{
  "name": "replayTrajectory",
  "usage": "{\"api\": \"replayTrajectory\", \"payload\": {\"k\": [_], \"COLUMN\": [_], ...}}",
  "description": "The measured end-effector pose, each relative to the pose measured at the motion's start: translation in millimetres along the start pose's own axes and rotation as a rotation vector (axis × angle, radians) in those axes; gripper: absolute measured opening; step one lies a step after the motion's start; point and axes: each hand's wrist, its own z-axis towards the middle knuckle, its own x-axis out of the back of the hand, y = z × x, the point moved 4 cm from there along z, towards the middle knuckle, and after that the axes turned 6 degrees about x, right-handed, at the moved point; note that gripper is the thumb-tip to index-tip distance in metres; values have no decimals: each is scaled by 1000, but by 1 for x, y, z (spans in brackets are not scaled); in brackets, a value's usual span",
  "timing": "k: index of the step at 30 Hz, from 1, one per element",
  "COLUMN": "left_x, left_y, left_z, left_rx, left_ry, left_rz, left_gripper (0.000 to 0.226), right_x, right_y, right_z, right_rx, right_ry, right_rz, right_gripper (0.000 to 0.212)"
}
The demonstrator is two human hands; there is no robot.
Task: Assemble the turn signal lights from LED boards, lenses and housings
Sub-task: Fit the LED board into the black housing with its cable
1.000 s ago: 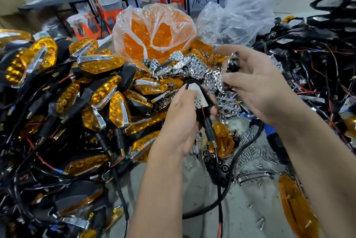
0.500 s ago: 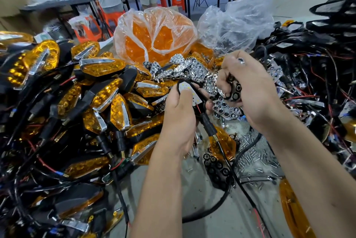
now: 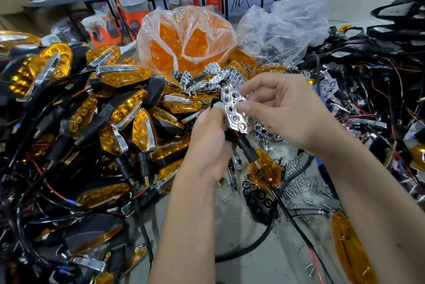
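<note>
Between crowded parts heaps, left hand (image 3: 208, 145) grips a black housing (image 3: 244, 145); right hand (image 3: 285, 109) pinches a chrome reflector (image 3: 234, 111).

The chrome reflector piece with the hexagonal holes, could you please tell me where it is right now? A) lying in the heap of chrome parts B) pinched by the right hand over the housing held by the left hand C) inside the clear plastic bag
B: the right hand pinches the chrome reflector against the black housing that the left hand grips.
</note>
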Motion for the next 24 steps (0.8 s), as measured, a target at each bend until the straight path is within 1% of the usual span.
{"api": "replayTrajectory", "payload": {"k": [2,6,9,13,18,22,24], "left_x": [1,0,1,-5,-7,-9,-12], "left_y": [-1,-3,-5,-6,-6,-5,-5], "left_z": [1,3,4,1,0,-1,-2], "left_rx": [21,22,53,91,149,154,159], "left_ry": [3,-10,-23,-92,-176,-217,-239], "left_rz": [-53,-105,-179,-251,-284,-311,-311], "left_gripper": [33,30,30,32,38,46,47], "right_x": [-3,-9,-11,-6,-1,-2,-3], "right_y": [2,7,12,12,10,6,6], "right_z": [0,1,1,0,-1,-1,-1], "right_rx": [16,4,-8,-5,1,34,63], "right_ry": [-2,28,-3,-26,-51,-105,-120], "right_rz": [-9,63,33,-32,-38,-94,-128], "right_gripper": [11,12,12,11,6,10,11]}}
